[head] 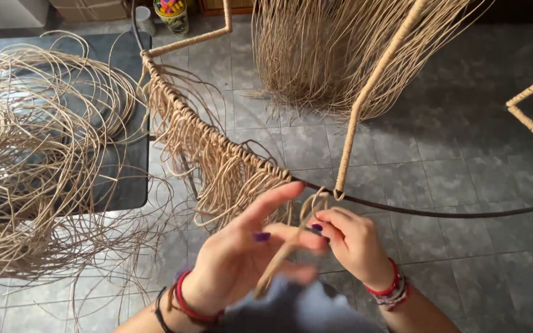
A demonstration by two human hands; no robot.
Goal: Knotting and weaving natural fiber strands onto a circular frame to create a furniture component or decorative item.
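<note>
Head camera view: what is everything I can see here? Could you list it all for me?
metal rod: one, dark, curving across the middle, bare on its right part
knotted strands: many, tan, tied along the rod's left part and hanging down
wrapped bar: one, tan, slanting from the top down to the rod
hanging bundle: one, tan, top centre
loose coils: a tangled heap, tan, left
table: one, dark, left, under the coils
container: one, holding colourful items, top, on the floor
floor tiles: grey
strand: one, tan, held between both hands
left hand: red and black wristbands
right hand: red wristbands
</note>
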